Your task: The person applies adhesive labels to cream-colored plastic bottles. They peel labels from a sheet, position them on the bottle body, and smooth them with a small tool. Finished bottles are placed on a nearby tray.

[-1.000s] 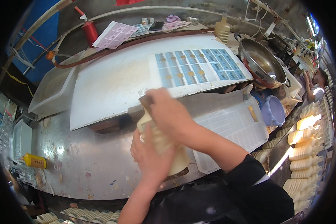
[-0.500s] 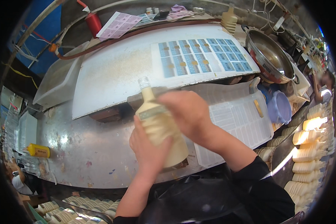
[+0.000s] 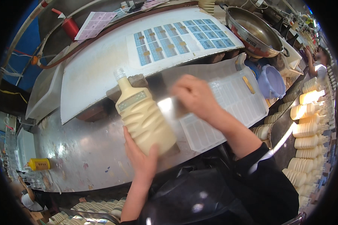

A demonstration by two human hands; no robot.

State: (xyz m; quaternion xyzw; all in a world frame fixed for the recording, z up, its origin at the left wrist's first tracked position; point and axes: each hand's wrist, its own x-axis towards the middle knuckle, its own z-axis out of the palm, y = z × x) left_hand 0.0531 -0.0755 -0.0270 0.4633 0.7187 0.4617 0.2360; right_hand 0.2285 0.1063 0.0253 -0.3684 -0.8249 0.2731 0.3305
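A cream-coloured bottle (image 3: pixel 146 120) with wavy ridges and a clear threaded neck leans tilted on dark brown blocks (image 3: pixel 139 80) over the metal table. Near its shoulder is a grey-green dotted label (image 3: pixel 133 99). My left hand (image 3: pixel 141 155) grips the bottle's lower body, thumb on the near face and fingers along the left side. To the right of the bottle, and apart from it, my right hand (image 3: pixel 195 95) is curled closed and blurred by motion. A smeared brownish shape shows below its fingers; I cannot make out what it is.
A white board (image 3: pixel 90 75) bears sheets of blue labels (image 3: pixel 165 43). To the right are a translucent ribbed tray (image 3: pixel 229 105), a purple bucket (image 3: pixel 270 82) and a large metal pan (image 3: pixel 255 30). A yellow bottle (image 3: pixel 39 164) lies at left. Many cream bottles (image 3: pixel 304 129) stand at right.
My right hand has moved off the bottle's upper face to the right. The bottle's label and ridges now show plainly. The whole view has shifted slightly.
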